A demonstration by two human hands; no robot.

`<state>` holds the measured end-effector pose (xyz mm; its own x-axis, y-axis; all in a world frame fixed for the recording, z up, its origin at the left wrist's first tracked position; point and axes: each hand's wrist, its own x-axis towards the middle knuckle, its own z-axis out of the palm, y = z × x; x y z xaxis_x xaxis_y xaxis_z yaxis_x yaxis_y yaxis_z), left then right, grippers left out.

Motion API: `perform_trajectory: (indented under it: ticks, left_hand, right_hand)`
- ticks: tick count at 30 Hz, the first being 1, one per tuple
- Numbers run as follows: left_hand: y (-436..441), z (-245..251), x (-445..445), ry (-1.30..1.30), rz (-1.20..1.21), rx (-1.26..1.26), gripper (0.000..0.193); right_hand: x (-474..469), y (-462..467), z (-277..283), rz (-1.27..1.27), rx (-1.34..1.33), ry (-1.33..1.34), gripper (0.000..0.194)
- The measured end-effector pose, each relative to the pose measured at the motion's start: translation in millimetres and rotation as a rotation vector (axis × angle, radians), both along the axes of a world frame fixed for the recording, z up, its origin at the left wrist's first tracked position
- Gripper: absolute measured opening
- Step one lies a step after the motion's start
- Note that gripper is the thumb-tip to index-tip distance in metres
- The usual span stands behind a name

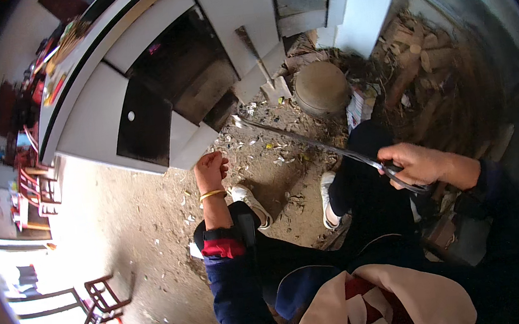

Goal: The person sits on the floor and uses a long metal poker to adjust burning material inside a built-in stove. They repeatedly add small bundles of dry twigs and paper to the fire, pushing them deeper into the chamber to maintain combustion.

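Observation:
Long metal fire tongs (307,139) are gripped at the handle end by my right hand (411,165). Their far tips, with something pale at them, are over the littered floor near a low opening (221,110) in the white-tiled stove (145,117). My left hand (211,167), with a gold-coloured bangle at the wrist, is loosely curled near the stove's lower corner; no object shows in it. A small shovel (274,87) leans blade down against the stove front. Beside it is a round, lidded container or stool (321,88).
Cut logs and branches (425,68) are heaped at the right, with dry twigs nearby. Scraps and chips litter the dirt-covered floor (151,211). Wooden chairs (105,294) stand at the lower left, and various items lie on the stove's counter (72,53).

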<state>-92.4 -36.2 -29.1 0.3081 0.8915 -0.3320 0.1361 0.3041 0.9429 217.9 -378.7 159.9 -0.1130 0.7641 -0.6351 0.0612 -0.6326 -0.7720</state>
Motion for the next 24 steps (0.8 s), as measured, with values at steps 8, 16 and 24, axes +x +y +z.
perform_trajectory:
  ticks: [8,16,24]
  left_hand:
    - [0.5,5.3,15.1,0.013,-0.011,-0.025,0.015]
    - [4.2,15.1,22.3,-0.020,-0.119,-0.046,0.017]
    - [11.2,23.5,26.8,0.029,-0.117,-0.054,0.017]
  right_hand:
    - [8.0,93.4,15.4,0.041,0.369,-0.244,0.013]
    - [-1.3,247.6,-31.1,0.046,0.530,-0.444,0.018]
    - [-22.9,311.2,-53.1,-0.051,0.599,-0.440,0.033]
